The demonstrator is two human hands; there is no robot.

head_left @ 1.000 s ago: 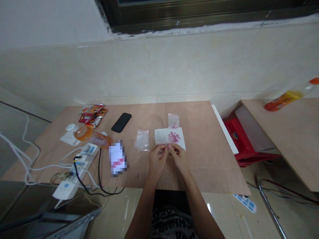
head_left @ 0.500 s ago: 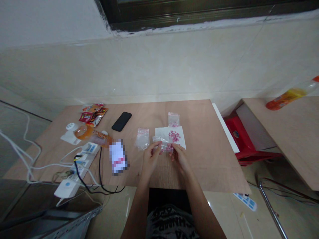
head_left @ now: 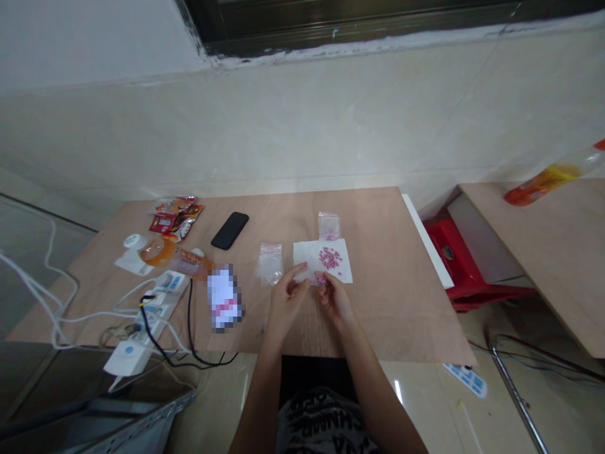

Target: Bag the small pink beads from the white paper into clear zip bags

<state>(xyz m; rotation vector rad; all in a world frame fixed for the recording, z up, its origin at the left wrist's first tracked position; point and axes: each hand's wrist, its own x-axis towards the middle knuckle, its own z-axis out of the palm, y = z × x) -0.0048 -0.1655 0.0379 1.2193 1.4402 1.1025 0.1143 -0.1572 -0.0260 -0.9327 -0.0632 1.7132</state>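
Note:
A small clear plastic bag (head_left: 319, 278) with pink pieces in it is pinched in my right hand (head_left: 336, 304), over the near edge of a white paper sheet (head_left: 306, 252). My left hand (head_left: 286, 299) is at the bag's left side, thumb and index finger apart; the thumb tip is close to the bag, and I cannot tell whether it touches. A loose cluster of small pink pieces (head_left: 329, 257) lies on the sheet. Behind the sheet is another clear zip bag (head_left: 329, 226) with a few pink pieces at its near end. One more clear bag (head_left: 270, 263) lies left of the sheet.
On the wooden table (head_left: 401, 302) lie a dark phone (head_left: 230, 231), a pixelated bright rectangle (head_left: 224, 299), an orange drink bottle (head_left: 176, 257), snack packets (head_left: 176, 217) and a power strip (head_left: 163, 302) with cables. A red stool (head_left: 460, 258) stands right of the table.
The clear bag between my hands has lowered and bunched toward my right hand, uncovering the sheet's left part. My left thumb and index finger have parted. More pink pieces show on the sheet.

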